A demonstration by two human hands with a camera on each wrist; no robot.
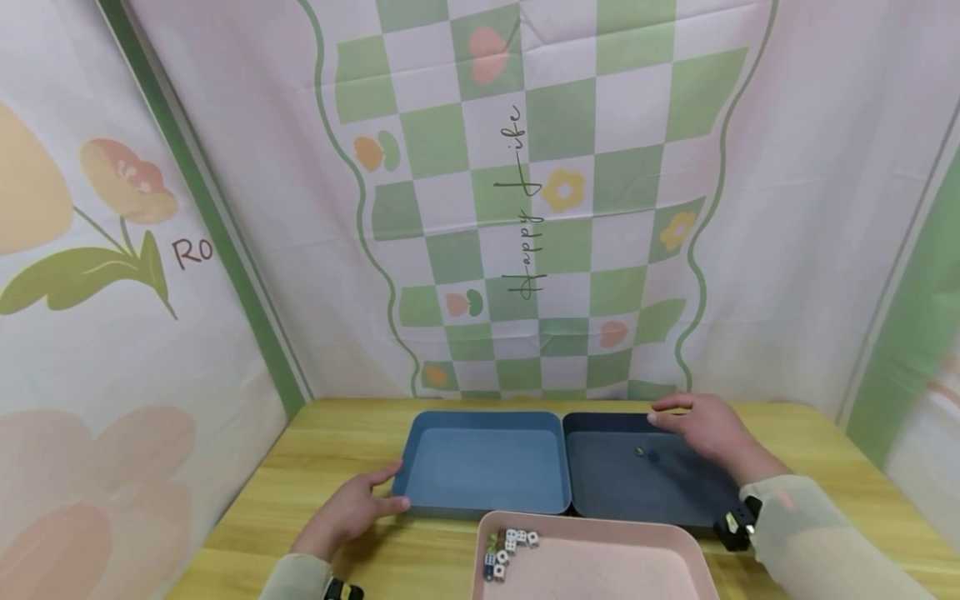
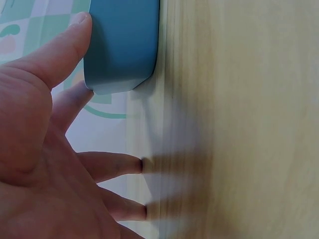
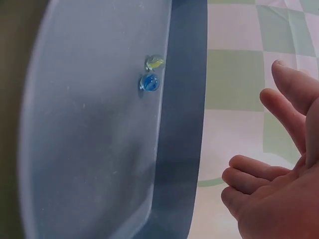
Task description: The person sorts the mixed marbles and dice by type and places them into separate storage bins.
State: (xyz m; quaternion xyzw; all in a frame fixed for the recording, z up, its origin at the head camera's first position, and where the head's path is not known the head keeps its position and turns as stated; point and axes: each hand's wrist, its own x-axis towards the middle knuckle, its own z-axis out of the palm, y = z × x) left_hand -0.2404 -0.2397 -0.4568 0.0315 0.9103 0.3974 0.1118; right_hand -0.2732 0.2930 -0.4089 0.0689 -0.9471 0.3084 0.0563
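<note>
**Touch without grip**

Left hand (image 1: 352,508), fingers straight, touches the blue tray (image 1: 487,468), perhaps steadying it. Right hand (image 1: 712,432), holding nothing, hangs by the dark tray (image 1: 637,487); that tray's walls contain two marbles (image 3: 150,82). Dice (image 1: 511,537) fill a corner of the pink tray (image 1: 600,563), greenish bits (image 1: 491,543) too small to name.

- Left tray (image 1: 480,467): plain blue
- Right tray (image 1: 611,479): dark slate blue
- Front tray (image 1: 600,567): pale pink
- Marbles (image 3: 150,82): clear, one swirled yellow, one blue
- Dice (image 1: 511,540): white, dark-pipped
- Tabletop (image 1: 300,467): yellow wood grain
- Backdrop (image 1: 555,125): green-and-white checks, pink hearts
</note>
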